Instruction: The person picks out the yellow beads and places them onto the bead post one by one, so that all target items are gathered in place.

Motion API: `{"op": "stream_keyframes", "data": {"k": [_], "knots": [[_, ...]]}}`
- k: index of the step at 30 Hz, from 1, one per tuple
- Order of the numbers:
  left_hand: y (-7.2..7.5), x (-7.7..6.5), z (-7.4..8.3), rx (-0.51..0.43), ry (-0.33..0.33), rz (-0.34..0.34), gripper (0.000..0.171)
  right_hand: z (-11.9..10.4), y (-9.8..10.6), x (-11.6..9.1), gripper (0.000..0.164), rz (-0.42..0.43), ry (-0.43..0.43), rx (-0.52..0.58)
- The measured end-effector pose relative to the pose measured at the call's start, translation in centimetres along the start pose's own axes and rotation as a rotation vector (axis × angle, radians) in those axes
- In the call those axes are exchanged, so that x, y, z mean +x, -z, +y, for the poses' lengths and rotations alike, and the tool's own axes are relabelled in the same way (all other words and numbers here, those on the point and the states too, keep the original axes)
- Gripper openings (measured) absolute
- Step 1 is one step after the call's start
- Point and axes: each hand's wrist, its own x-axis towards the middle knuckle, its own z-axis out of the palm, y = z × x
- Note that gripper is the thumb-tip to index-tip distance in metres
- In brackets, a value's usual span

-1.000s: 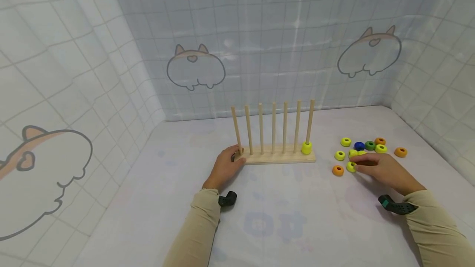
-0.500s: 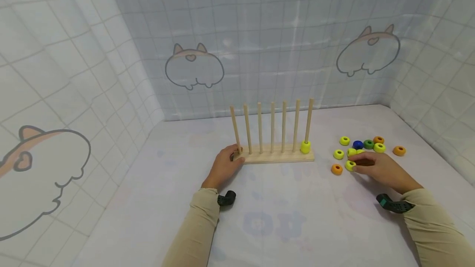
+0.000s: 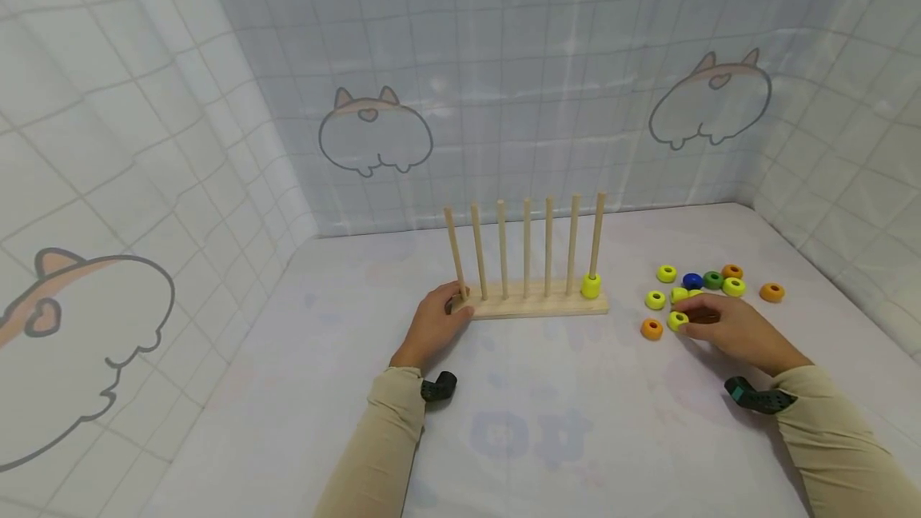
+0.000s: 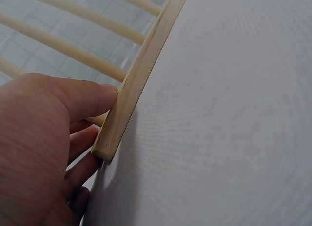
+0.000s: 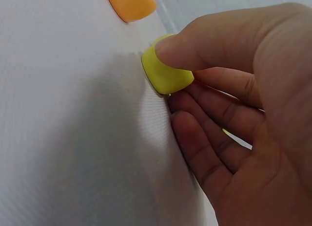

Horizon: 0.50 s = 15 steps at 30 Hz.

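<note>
In the head view, a wooden peg rack (image 3: 536, 306) with a row of upright pegs stands on the table. My left hand (image 3: 435, 324) grips its left end, thumb on the front edge of the base and fingers behind, as the left wrist view shows. A stack of yellow beads (image 3: 591, 286) sits at the bottom of the rightmost peg. To the right, my right hand (image 3: 737, 334) pinches a yellow bead (image 5: 168, 70) lying on the table. Its thumb presses the near side; the index fingertip is hidden behind the bead in the right wrist view.
Around the right hand lie loose beads: an orange bead (image 3: 651, 329) nearby, several yellow ones, a blue bead (image 3: 692, 281), a green bead (image 3: 713, 280) and more orange ones. A tiled-print sheet (image 3: 504, 102) walls the table at the back and both sides.
My right thumb and fingers have closed in slightly on the yellow bead, which stays on the table. The left hand and rack hold still; the view has shifted a little.
</note>
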Motion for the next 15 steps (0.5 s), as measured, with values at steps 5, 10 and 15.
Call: {"op": "stream_keyframes", "data": {"k": [5,10,15], "knots": [[0.15,-0.18,0.19,0.0,0.001,0.004,0.037,-0.13,0.03,0.14,0.044,-0.003,0.008,-0.006],[0.08,-0.04,-0.01,0.001,-0.009,0.001,0.037,-0.06,0.02,0.06,0.045,0.0,0.004,-0.018],[0.05,-0.02,-0.05,-0.004,-0.009,0.0,0.038,-0.03,-0.08,0.03,0.044,0.016,-0.002,-0.02]]}}
